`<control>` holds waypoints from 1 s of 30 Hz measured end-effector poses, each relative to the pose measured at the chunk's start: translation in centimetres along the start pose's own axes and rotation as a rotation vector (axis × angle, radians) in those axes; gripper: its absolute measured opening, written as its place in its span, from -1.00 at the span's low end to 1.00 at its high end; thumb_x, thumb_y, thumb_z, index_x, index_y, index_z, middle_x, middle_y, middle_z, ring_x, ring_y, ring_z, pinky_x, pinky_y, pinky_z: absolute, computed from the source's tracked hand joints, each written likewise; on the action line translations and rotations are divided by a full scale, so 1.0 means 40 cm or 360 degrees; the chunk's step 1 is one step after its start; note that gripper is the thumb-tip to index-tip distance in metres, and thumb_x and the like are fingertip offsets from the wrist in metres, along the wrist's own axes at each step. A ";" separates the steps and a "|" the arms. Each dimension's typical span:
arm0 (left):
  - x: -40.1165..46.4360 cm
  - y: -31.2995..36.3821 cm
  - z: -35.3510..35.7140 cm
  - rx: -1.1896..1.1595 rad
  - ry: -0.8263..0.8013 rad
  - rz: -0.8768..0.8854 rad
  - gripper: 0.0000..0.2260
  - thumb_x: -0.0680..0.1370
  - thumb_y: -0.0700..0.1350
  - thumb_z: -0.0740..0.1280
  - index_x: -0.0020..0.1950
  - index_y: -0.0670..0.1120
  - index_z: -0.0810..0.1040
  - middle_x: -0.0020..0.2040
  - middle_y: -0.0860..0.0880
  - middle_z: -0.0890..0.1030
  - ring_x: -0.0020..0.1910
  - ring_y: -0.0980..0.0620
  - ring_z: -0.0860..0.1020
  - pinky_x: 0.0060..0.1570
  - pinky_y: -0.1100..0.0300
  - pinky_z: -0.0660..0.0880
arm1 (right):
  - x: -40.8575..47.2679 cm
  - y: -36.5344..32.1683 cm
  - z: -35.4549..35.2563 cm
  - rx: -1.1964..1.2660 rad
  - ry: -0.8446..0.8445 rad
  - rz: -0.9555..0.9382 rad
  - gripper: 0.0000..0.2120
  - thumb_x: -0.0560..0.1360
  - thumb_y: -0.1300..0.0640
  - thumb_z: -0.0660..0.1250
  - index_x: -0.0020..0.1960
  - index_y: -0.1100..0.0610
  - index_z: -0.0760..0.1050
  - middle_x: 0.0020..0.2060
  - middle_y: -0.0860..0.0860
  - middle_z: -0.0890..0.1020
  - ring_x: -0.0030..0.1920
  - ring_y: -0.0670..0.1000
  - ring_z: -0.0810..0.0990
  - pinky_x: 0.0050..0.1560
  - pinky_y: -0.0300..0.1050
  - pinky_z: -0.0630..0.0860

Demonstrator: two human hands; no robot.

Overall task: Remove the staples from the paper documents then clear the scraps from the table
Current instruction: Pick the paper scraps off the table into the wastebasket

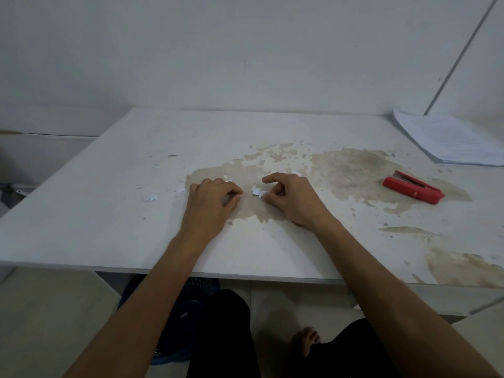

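So the little torn white paper scraps (257,191) sat right between my hands on the stained white tabletop (109,214), nearer my right hand (293,199), at its 9 o'clock. Right fingertips (266,197) curled, touching that clump. Left hand (214,204) curled too; couldn't tell if it pinched anything. More bits (150,198) lay off at its 9 o'clock.

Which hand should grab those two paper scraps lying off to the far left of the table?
Probably the left hand: the scraps lie on its outer side, nearer than to the right hand.
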State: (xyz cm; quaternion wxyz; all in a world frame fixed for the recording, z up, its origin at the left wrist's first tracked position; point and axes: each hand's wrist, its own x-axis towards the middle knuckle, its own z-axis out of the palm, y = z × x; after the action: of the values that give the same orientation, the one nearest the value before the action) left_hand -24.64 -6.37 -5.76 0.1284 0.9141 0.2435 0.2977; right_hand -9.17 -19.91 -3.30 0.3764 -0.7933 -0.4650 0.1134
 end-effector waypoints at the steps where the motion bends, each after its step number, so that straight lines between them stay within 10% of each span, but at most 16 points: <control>1: -0.001 -0.001 0.001 0.0002 0.0003 0.0004 -0.91 0.56 -0.04 0.33 0.01 0.07 0.62 -0.10 0.14 0.61 -0.05 0.04 0.50 0.05 0.05 0.32 | 0.005 -0.004 0.000 -0.0047 -0.0019 0.0002 -0.65 0.54 0.04 0.41 0.30 0.08 0.55 -0.17 -0.06 0.68 -0.10 -0.06 0.64 0.07 -0.09 0.57; 13: -0.004 0.004 -0.006 -0.0151 0.0172 -0.0065 -0.82 0.54 -0.19 0.31 0.05 -0.02 0.66 -0.06 0.05 0.57 -0.12 0.05 0.55 0.04 0.05 0.43 | 0.012 -0.006 0.025 -0.0227 0.0042 -0.0055 -0.85 0.52 0.01 0.41 -0.05 0.10 0.65 -0.20 -0.03 0.67 -0.13 -0.02 0.62 -0.01 -0.01 0.57; 22: -0.048 -0.043 -0.066 -0.0352 0.0140 -0.0322 -0.86 0.54 -0.18 0.32 0.00 0.03 0.63 -0.07 0.06 0.59 -0.17 0.10 0.56 0.00 -0.07 0.52 | -0.003 -0.006 0.057 0.0215 0.0000 -0.0171 -0.84 0.50 -0.07 0.43 -0.14 0.01 0.64 -0.32 -0.07 0.65 -0.33 -0.16 0.54 -0.29 -0.40 0.44; 30: -0.053 -0.036 -0.058 -0.0158 -0.0031 -0.0362 -0.66 0.47 0.19 0.39 0.14 0.03 0.64 0.02 0.06 0.58 -0.02 0.04 0.52 0.04 0.02 0.49 | 0.004 0.002 0.068 0.0223 0.0079 -0.0193 -0.82 0.50 -0.10 0.44 -0.14 0.00 0.63 -0.32 -0.02 0.63 -0.34 -0.12 0.52 -0.30 -0.38 0.43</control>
State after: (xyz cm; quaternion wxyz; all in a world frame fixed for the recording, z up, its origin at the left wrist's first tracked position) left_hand -28.06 -6.05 -5.49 0.2086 0.8759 0.3293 0.2841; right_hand -10.46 -18.46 -5.22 0.4486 -0.7379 -0.4936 0.1031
